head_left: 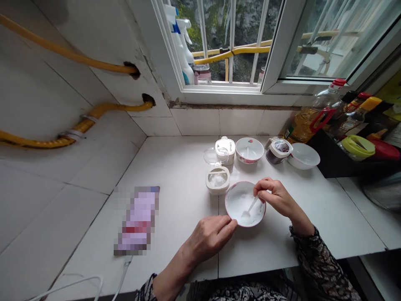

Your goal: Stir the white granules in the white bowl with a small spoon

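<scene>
A bowl (230, 214) with a pink rim holds white powder, near the front of the white counter. My right hand (273, 195) is closed on a small white spoon (252, 205), whose tip rests in the powder. At the bowl's lower left rim, the fingers and thumb of my left hand (213, 236) press together on the edge. Just behind the bowl stands an open white container (217, 179) with white grains inside; its clear lid (213, 156) is flipped back. Another white container (226, 148) is behind it.
Along the back are a flowered bowl (249, 150) with a spoon, a lidded jar (278, 150) and a white bowl (303, 156). An oil bottle (308, 117) and condiments stand right. A pixelated flat object (138, 221) with a white cable lies left.
</scene>
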The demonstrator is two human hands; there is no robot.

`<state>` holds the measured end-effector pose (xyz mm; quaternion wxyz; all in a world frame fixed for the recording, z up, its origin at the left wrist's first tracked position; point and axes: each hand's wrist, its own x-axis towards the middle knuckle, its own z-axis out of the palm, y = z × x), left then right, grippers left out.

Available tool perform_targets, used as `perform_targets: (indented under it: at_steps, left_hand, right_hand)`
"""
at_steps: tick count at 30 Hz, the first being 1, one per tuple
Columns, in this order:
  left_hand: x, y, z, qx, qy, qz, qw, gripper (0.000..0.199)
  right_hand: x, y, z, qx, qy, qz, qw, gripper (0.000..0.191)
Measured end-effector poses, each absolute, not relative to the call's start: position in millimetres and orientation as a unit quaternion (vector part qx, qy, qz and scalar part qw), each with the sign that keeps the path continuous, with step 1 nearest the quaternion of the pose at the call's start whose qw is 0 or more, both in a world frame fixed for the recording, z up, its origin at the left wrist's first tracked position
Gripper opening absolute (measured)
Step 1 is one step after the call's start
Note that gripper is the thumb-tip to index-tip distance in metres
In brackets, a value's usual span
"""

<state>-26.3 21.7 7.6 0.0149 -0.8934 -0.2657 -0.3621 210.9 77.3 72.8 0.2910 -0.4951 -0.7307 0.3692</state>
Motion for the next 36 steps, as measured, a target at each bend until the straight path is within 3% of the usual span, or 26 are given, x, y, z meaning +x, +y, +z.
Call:
perform_targets:
  at_steps: [11,23,27,31,36]
  left_hand:
    - [-25.0,22.0,9.6,-0.896,-0.274,-0.348,0.024,0.018]
    - [-23.9,22.0,11.7,-0.896,-0.276,-0.345,0.04,0.022]
    - [-24.0,21.7,11.3,-0.896,-0.278,-0.344,0.047,0.022]
    - [-23.9,22.0,11.0,-0.896,-0.276,-0.344,0.049,0.02]
    - [-24.3,22.4,11.6,-0.897,-0.274,-0.342,0.054,0.022]
  right_hand:
    - [212.2,88.7,66.6,-0.52,-0.55,0.524,0.39,0.012]
    - [205.2,97.2,64.4,-0.505,-0.494,0.532,0.467,0.01]
    - [193.9,96.6,73.5,-0.491,-0.518,0.47,0.519,0.009]
    - [177.0,89.2,76.2,-0.484,-0.605,0.307,0.552,0.01]
    - [165.0,82.9,66.4,-0.372,-0.805,0.039,0.461,0.021]
